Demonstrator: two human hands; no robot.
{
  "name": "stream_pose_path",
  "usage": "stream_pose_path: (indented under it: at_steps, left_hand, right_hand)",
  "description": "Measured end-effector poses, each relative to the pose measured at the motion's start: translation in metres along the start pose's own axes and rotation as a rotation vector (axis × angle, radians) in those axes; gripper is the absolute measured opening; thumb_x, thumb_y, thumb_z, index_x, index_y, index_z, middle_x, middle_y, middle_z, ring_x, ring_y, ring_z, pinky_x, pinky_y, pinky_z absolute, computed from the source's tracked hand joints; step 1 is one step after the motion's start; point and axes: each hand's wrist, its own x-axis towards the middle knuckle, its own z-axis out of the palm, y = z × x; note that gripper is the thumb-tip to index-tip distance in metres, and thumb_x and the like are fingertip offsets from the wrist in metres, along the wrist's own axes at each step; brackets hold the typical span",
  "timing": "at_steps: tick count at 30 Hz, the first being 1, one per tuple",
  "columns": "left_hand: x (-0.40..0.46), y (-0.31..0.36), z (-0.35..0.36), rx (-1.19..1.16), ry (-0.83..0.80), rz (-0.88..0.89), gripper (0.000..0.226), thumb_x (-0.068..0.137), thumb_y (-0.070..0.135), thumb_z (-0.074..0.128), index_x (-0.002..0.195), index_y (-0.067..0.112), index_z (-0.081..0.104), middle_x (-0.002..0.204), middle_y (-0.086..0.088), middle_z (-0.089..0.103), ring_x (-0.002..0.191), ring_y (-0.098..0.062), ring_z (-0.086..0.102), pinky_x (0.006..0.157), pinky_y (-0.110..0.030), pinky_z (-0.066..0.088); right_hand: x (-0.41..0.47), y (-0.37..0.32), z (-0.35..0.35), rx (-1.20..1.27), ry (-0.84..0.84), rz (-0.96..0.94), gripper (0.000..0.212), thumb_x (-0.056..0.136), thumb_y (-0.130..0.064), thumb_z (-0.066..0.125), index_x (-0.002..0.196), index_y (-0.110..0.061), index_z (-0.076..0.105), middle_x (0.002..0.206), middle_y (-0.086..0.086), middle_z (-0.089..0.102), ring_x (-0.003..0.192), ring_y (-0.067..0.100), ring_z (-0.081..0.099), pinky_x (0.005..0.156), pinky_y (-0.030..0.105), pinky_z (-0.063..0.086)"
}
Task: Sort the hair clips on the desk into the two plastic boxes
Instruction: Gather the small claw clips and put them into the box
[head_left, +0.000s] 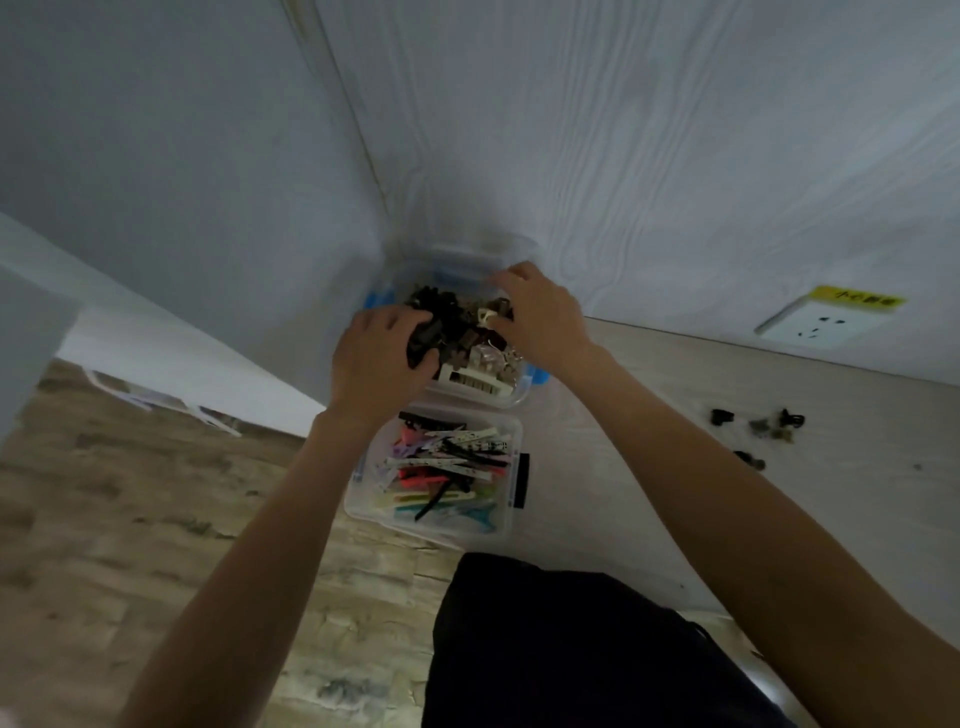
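Two clear plastic boxes stand at the desk's left end. The far box (519, 401), with blue latches, is heaped with dark brown and black claw clips (457, 312) and a white comb clip (475, 382). The near box (363, 512) holds several long flat clips (447, 467) in pink, white, green and black. My left hand (379, 358) is over the far box, fingers closed around a dark claw clip. My right hand (540, 317) rests on the heap, fingertips pinching a small pale clip. A few dark clips (756, 423) lie loose on the desk at the right.
A white wall with a power socket (821, 325) and a yellow label runs behind the desk. The desk's left edge drops to a wood-pattern floor (130, 519). Dark clothing (545, 644) on my lap fills the lower middle.
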Motion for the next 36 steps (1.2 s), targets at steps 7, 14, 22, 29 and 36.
stream_pose_path:
  at_steps: [7,14,22,29,36]
  left_hand:
    - [0.009,0.044,0.011,-0.135,0.136,0.236,0.031,0.088,0.031,0.049,0.112,0.019,0.065,0.115,-0.006,0.061,0.112,-0.027,0.051,0.093,-0.035,0.043]
    - [0.011,0.172,0.071,-0.546,-0.224,0.565,0.031,0.085,0.015,0.061,0.116,0.016,0.061,0.109,-0.002,0.065,0.092,-0.008,0.061,0.080,-0.022,0.049]
    - [0.010,0.282,0.165,-0.060,-0.704,0.462,0.106,0.070,0.044,0.076,0.148,0.017,0.009,0.145,-0.018,0.024,0.131,-0.036,0.027,0.105,-0.045,0.036]
    - [0.009,0.294,0.188,-0.053,-0.685,0.582,0.077,0.077,0.035,0.069,0.142,0.022,0.030,0.139,-0.009,0.032,0.124,-0.029,0.031,0.101,-0.041,0.040]
    - [0.005,0.296,0.192,-0.196,-0.666,0.528,0.031,0.082,0.029,0.062,0.112,0.019,0.062,0.113,-0.005,0.056,0.104,-0.022,0.054,0.090,-0.032,0.044]
  right_hand:
    - [-0.085,0.056,-0.017,0.309,0.320,0.119,0.025,0.088,-0.019,0.057,0.113,-0.020,0.061,0.115,0.002,0.059,0.093,0.015,0.060,0.080,0.034,0.053]
    - [-0.193,0.188,-0.011,-0.009,0.031,0.631,0.093,0.072,-0.041,0.074,0.145,-0.023,0.020,0.153,0.011,0.020,0.140,0.034,0.017,0.113,0.050,0.020]
    - [-0.194,0.245,-0.022,-0.013,-0.091,0.761,0.113,0.060,-0.051,0.080,0.146,-0.020,0.014,0.152,0.009,0.019,0.136,0.036,0.018,0.106,0.050,0.029]
    - [-0.201,0.238,-0.005,0.157,0.045,0.714,0.064,0.071,-0.036,0.076,0.122,-0.012,0.047,0.122,0.011,0.045,0.107,0.030,0.051,0.086,0.039,0.046]
    - [-0.213,0.235,0.007,0.240,0.206,0.779,0.040,0.078,-0.021,0.071,0.113,-0.010,0.056,0.116,0.013,0.051,0.094,0.032,0.057,0.073,0.033,0.042]
